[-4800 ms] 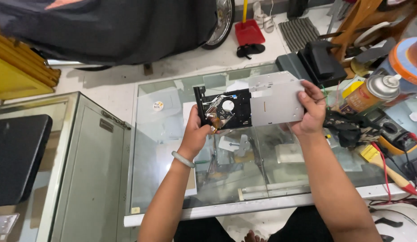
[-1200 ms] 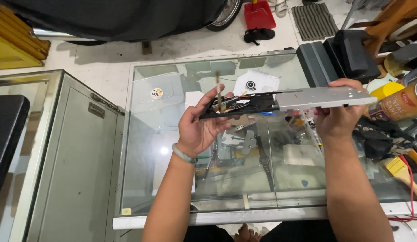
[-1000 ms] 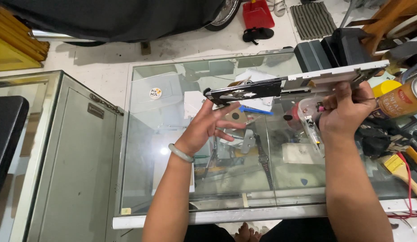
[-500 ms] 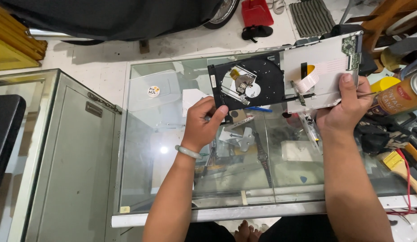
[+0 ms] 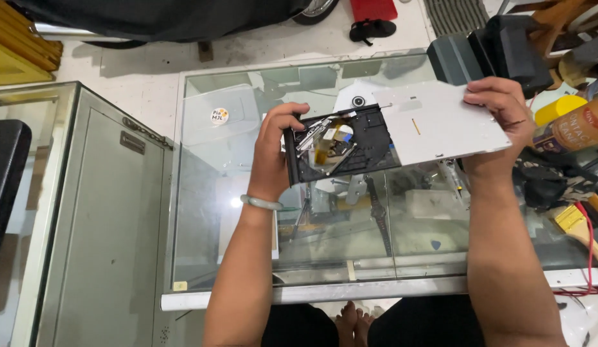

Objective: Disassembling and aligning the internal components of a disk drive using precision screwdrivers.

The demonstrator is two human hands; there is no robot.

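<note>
I hold a slim optical disc drive above a glass display counter (image 5: 202, 212). Its black tray (image 5: 363, 151), pulled out to the left, shows metal parts and an orange ribbon cable. My left hand (image 5: 273, 151) grips the tray's left end. The drive's flat silver metal case (image 5: 440, 125) extends to the right. My right hand (image 5: 498, 119) grips the case's right edge, thumb on top. A pale bracelet (image 5: 260, 203) sits on my left wrist.
A paintbrush (image 5: 578, 222), spray can (image 5: 572, 132), yellow cap (image 5: 559, 108) and cables crowd the counter's right end. Dark boxes (image 5: 498, 51) stand behind them. A second glass cabinet (image 5: 87, 212) is at the left. Small parts lie inside the counter.
I have turned the drive over several times: first edge-on, then its underside faced me, and now it lies flatter with the tray's mechanism up. Both hands stayed on it.
</note>
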